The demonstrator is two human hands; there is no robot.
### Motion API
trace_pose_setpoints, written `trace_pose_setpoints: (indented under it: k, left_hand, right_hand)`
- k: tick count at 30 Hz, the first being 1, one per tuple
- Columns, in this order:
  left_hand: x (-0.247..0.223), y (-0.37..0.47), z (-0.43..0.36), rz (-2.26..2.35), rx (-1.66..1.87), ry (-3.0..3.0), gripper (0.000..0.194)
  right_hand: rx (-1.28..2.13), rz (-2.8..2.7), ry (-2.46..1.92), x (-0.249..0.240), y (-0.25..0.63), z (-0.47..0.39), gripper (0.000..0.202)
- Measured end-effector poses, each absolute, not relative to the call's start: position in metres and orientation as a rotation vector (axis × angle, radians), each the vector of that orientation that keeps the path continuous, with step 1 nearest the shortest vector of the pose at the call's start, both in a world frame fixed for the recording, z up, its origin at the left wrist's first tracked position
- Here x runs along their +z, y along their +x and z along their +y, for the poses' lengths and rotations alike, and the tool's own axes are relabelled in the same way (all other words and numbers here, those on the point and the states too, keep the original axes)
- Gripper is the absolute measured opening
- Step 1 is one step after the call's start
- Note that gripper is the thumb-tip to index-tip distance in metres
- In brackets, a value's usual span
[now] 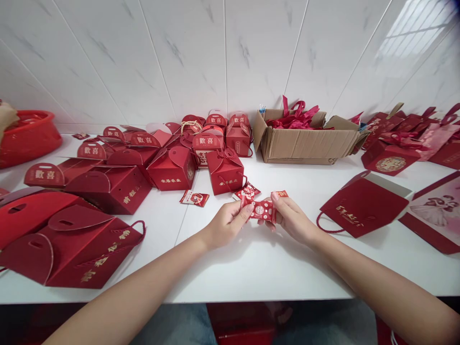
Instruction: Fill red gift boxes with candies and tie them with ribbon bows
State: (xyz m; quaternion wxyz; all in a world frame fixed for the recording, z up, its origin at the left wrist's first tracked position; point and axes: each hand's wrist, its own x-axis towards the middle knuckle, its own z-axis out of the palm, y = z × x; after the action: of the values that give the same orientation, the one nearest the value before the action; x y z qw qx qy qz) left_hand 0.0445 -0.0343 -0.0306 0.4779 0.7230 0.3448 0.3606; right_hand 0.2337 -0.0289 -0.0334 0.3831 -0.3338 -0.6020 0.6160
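Both hands meet over the white table, near its middle. My left hand (230,221) pinches the left end of a small red printed packet (261,211) between thumb and fingers. The other end of that packet is in the closed fingers of my right hand (289,215). Just behind the hands lies another red packet (247,191), partly covered by them. An orange-red packet edge (282,193) shows behind my right thumb. To the left, a white and red packet (194,198) lies flat on the table. A red box with a cord (225,171) stands just behind the packets.
Many red gift boxes (172,167) crowd the left and back. A red basin (30,139) sits far left. Against the tiled wall stands a cardboard box (302,143) of red ribbons. An open red box (366,203) lies at the right, beside more red boxes.
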Motion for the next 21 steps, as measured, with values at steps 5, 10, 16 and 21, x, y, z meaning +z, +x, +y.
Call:
trace_pose_setpoints:
  k: [5, 10, 16, 21]
  left_hand:
    - [-0.0298, 0.0472, -0.0349, 0.910, 0.868, 1.628, 0.047]
    - [-0.0240, 0.0516, -0.0353, 0.781, 0.773, 1.362, 0.047]
    - [-0.0219, 0.0521, -0.0348, 0.698, 0.724, 1.248, 0.046]
    - [-0.0239, 0.0531, -0.0350, 0.728, 0.720, 1.247, 0.046]
  right_hand:
    - [1.635, -1.589, -0.898, -0.0290, 0.2337, -0.0292, 0.044]
    - [1.893, -1.338, -0.902, -0.0267, 0.2305, -0.0300, 0.041]
    - [1.934, -1.215, -0.894, -0.0295, 0.2296, -0.0312, 0.038]
    - [1.854, -1.267, -0.915, -0.0284, 0.2301, -0.0321, 0.039]
